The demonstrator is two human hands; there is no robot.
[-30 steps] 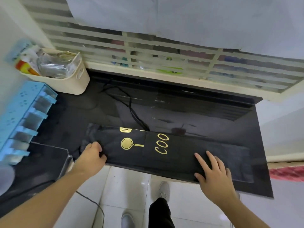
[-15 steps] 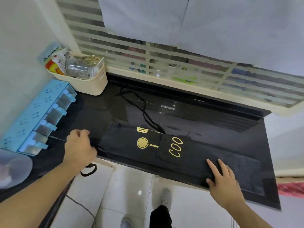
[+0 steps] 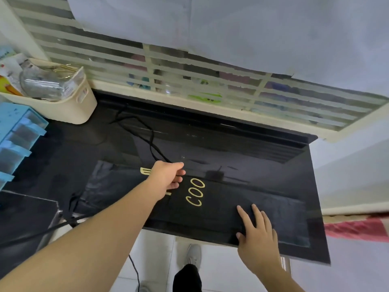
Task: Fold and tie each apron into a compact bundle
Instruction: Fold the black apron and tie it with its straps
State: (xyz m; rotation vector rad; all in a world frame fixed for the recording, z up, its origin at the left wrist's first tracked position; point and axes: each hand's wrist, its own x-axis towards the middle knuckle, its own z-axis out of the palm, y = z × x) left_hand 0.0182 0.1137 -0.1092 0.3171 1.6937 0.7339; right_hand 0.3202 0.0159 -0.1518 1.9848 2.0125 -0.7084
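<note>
We have the apron (image 3: 210,199) folded into a long narrow strip along the front edge of the black counter (image 3: 242,150), gold print facing up. That flat, narrow shape is what we want before rolling or folding it short.

Right hand (image 3: 257,239) lies flat, fingers spread, on the strip's right part near the front edge. Its job looks like anchoring, so the fabric doesn't slide on the glossy top.

Left hand (image 3: 168,178) reaches over the middle of the strip to its far edge, fingers curled loosely at the black strap (image 3: 143,131) that trails back across the counter. We can't tell if it actually pinches the strap yet.

Likely reason: gather the loose tie onto the strip so it's available for tying the bundle.

Second strap loop (image 3: 72,204) hangs off the left end.
</note>
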